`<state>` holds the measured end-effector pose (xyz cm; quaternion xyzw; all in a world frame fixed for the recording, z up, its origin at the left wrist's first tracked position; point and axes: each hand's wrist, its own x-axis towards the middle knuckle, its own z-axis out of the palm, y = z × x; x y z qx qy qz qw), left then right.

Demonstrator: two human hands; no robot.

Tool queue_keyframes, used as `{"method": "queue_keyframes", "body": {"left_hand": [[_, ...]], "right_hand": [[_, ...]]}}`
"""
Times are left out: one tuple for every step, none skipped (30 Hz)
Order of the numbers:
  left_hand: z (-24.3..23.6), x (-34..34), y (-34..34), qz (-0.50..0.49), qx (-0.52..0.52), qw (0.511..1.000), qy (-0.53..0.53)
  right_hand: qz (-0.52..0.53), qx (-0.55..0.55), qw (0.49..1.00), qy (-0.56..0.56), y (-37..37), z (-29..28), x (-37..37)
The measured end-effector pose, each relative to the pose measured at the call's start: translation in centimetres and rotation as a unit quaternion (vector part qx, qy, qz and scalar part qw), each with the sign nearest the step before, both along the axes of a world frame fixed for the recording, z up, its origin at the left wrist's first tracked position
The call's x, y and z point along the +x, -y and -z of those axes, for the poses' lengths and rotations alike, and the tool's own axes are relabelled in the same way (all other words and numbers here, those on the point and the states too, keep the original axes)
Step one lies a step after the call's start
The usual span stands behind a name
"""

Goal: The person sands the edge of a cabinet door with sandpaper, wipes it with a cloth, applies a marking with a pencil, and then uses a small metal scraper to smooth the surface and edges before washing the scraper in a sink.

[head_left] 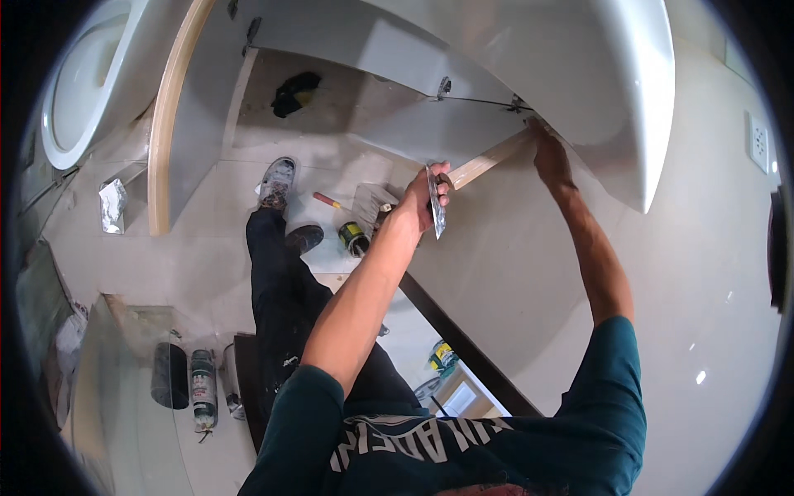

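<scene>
The left hand (426, 197) is closed around a flat metal scraper blade (435, 205), fingers curled over its upper part so the blade points down and hangs just below the knuckles. That hand sits right at the lower end of a pale wooden strip (490, 159), which runs up and to the right beneath the underside of a white wash basin (595, 74). The right hand (549, 153) is pressed against the upper end of the same strip, where it meets the basin's underside — whether its fingers grip the wood or only push on it cannot be told. Both arms reach up from dark teal sleeves at the lower edge of the view.

Beneath the basin a grey panel (430, 124) carries small metal brackets (444, 86). On the tiled floor (207, 248) below stand the person's paint-spotted shoe (278, 180) and dark trouser leg, and just beside them lie a small open tin (353, 237), a brush (372, 202) and a red-handled tool (326, 199). Further toward the lower left edge of the floor lie two cartridge tubes (203, 388) — one dark, one printed. A white toilet bowl (87, 83) shows in the upper left corner, and a wall socket (758, 140) at the right.
</scene>
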<state>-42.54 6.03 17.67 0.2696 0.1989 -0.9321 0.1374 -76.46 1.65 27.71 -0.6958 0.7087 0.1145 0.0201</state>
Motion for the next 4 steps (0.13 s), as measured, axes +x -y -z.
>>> {"method": "queue_keyframes", "body": {"left_hand": [[0.2, 0.1, 0.1, -0.005, -0.003, 1.0, 0.0], [0.7, -0.1, -0.3, -0.02, -0.003, 1.0, -0.005], [1.1, -0.3, -0.5, -0.036, -0.003, 0.999, -0.009], [1.6, -0.7, -0.8, -0.047, -0.003, 0.999, -0.017]], "right_hand": [[-0.013, 0.003, 1.0, 0.008, 0.1, -0.4, 1.2], [-0.024, 0.006, 1.0, 0.013, -0.3, -0.9, 2.1], [0.035, 0.015, 0.996, 0.083, 0.8, -1.2, 2.7], [0.037, 0.016, 0.996, 0.079, 0.5, -1.4, 2.7]]}}
